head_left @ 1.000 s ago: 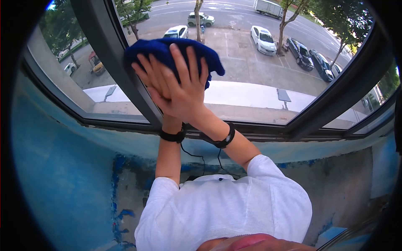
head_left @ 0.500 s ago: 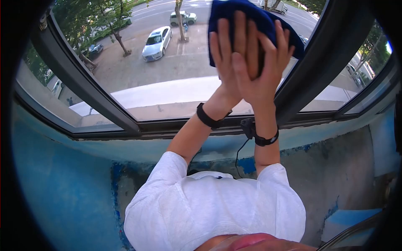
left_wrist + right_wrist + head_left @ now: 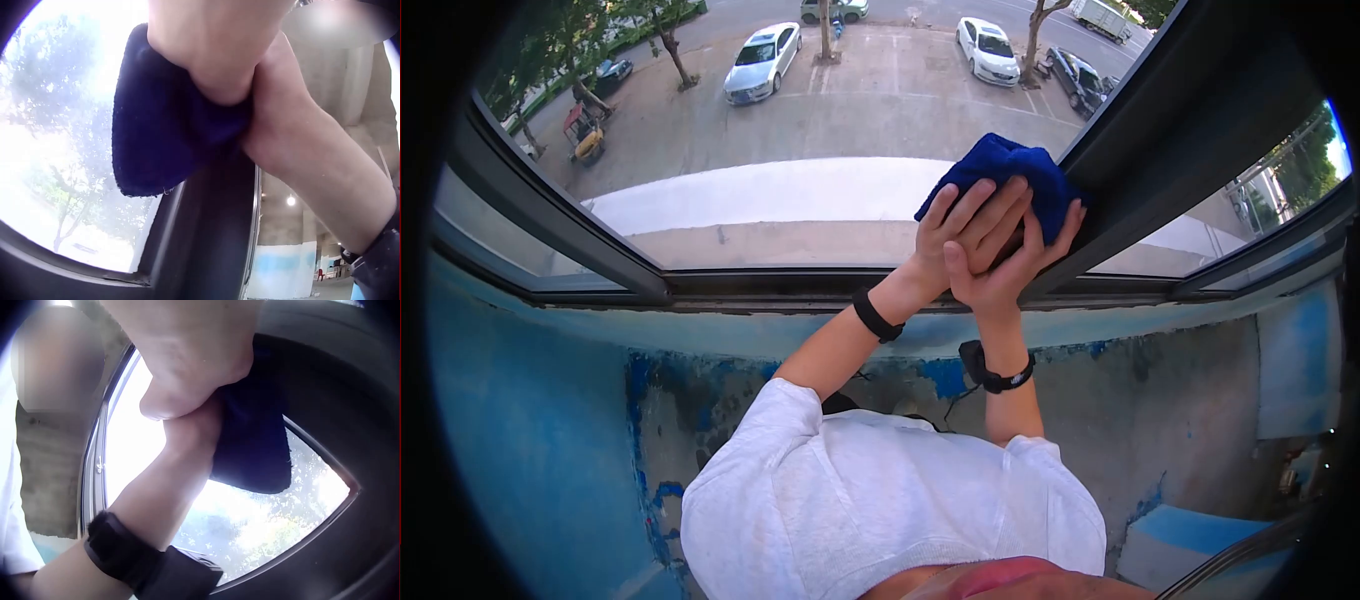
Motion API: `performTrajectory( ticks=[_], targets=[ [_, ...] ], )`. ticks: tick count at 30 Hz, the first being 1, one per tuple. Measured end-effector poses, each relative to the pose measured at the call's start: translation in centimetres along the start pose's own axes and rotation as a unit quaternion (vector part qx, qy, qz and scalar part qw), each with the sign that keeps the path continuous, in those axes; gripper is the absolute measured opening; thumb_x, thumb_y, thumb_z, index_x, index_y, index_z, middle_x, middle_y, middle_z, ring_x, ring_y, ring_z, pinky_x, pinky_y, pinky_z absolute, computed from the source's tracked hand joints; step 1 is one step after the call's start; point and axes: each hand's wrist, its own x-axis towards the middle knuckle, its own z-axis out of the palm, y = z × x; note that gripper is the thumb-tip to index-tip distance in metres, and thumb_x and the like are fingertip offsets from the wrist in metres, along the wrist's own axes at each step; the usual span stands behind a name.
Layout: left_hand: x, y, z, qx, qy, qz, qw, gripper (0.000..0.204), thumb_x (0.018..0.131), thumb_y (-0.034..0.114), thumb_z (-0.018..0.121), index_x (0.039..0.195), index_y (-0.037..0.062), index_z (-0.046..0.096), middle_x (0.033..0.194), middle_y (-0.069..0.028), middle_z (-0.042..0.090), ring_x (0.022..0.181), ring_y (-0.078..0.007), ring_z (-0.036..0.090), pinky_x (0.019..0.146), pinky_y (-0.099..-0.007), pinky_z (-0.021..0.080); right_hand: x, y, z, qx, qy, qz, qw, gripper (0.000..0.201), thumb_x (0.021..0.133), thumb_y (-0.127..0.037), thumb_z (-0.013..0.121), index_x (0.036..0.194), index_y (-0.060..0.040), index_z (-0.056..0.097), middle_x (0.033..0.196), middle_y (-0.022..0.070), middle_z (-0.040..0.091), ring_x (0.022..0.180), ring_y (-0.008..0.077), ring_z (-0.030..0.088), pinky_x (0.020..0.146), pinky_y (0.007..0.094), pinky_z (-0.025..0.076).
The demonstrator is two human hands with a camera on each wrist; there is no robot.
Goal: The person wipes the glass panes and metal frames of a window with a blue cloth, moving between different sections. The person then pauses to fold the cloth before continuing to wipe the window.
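A dark blue cloth (image 3: 1007, 160) lies against the lower right of the window pane (image 3: 830, 120), its right edge reaching the thick dark frame post (image 3: 1145, 160). My left hand (image 3: 972, 222) presses flat on the cloth with extended fingers. Over it rests my right hand (image 3: 1008, 272), thumb across the back of the left and fingers spread toward the post. In the left wrist view, the cloth (image 3: 169, 131) hangs below my left hand (image 3: 219, 50). The right wrist view has my right hand (image 3: 194, 359) above the left wrist, beside the cloth (image 3: 253, 444); the fingertips are hidden there.
The dark lower window rail (image 3: 800, 285) runs above a blue-painted wall (image 3: 530, 400). Another frame post (image 3: 565, 215) slants at the left. Black bands circle both wrists, a cable hanging by the right one. Parked cars and trees stand outside.
Both hands and the cloth went from the left post across to the right side of the pane, then down toward the lower rail. The right hand stays over the left.
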Motion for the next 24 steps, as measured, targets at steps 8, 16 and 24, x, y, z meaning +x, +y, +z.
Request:
performTrajectory(
  ticks=[8, 16, 24],
  targets=[
    [0.1, -5.8, -3.2, 0.029, -0.011, 0.021, 0.999, 0.032, 0.09, 0.031, 0.06, 0.118, 0.0217, 0.071, 0.139, 0.0028, 0.057, 0.137, -0.0257, 0.039, 0.117, -0.0451, 0.024, 0.0, -3.6, 4.4, 0.01, 0.041, 0.004, 0.999, 0.086, 0.081, -0.067, 0.06, 0.132, -0.0011, 0.041, 0.148, 0.0346, 0.021, 0.139, 0.0491, 0.018, 0.109, 0.064, 0.013],
    [-6.3, -18.4, -11.0, 0.118, 0.034, -0.036, 0.992, 0.036, 0.092, 0.029, 0.063, 0.119, 0.0059, 0.064, 0.145, -0.0177, 0.048, 0.142, -0.0436, 0.031, 0.114, -0.06, 0.027, -0.7, -16.3, 14.8, 0.065, 0.097, -0.072, 0.991, 0.062, 0.077, -0.066, 0.063, 0.117, -0.0187, 0.061, 0.144, 0.0257, 0.04, 0.133, 0.0463, 0.035, 0.108, 0.0668, 0.008],
    [-15.4, -28.2, -18.9, 0.072, -0.024, -0.215, 0.974, 0.072, 0.1, 0.04, 0.051, 0.152, 0.0049, 0.017, 0.154, -0.0251, 0.019, 0.144, -0.045, 0.02, 0.116, -0.0576, 0.021, -3.1, -27.1, 19.1, 0.415, 0.009, -0.1, 0.904, 0.059, 0.079, -0.037, 0.078, 0.124, -0.0111, 0.05, 0.127, 0.0189, 0.06, 0.114, 0.034, 0.06, 0.107, 0.0546, 0.028]
  ],
)
